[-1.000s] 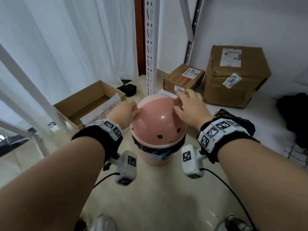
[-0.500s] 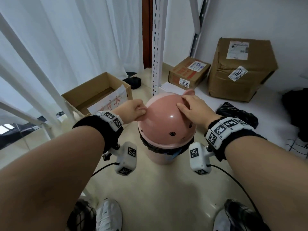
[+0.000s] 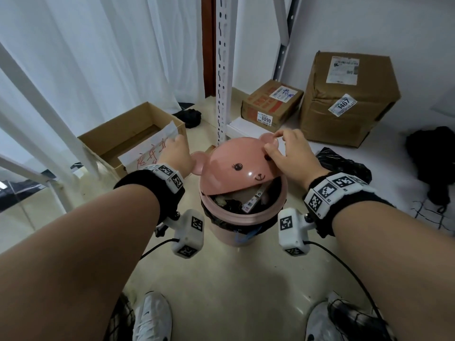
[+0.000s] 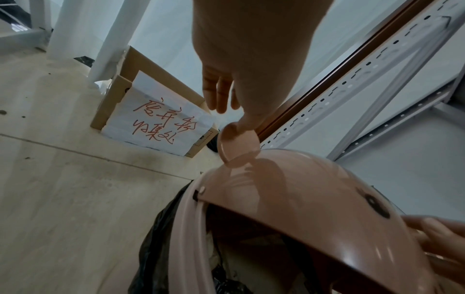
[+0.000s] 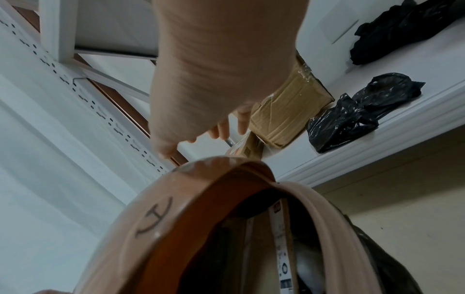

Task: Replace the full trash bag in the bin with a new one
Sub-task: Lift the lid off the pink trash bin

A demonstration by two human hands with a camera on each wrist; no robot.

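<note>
A pink bin (image 3: pixel 246 219) stands on the floor between my forearms. Its black trash bag (image 3: pixel 268 221) is folded over the rim and holds rubbish and a labelled carton. The pink bear-face lid (image 3: pixel 236 168) is tilted up at the near side, off the rim. My left hand (image 3: pixel 183 156) pinches the lid's left ear (image 4: pixel 236 143). My right hand (image 3: pixel 274 143) pinches the right ear between thumb and fingers. The lid (image 5: pixel 176 199) hangs over the bag's opening. A loose crumpled black plastic bag (image 3: pixel 344 163) lies on the low white shelf to the right.
An open carton (image 3: pixel 118 136) with a handwritten paper stands at the left. A white perforated rack post (image 3: pixel 222 70) rises just behind the bin. Two sealed cartons (image 3: pixel 270 104) (image 3: pixel 344 99) sit on the shelf, black cloth (image 3: pixel 433 153) far right. My shoes are at the bottom edge.
The lid sat closed on the bin; now its near edge is raised and the rubbish inside shows. Both hands shifted from the dome to the lid's ears.
</note>
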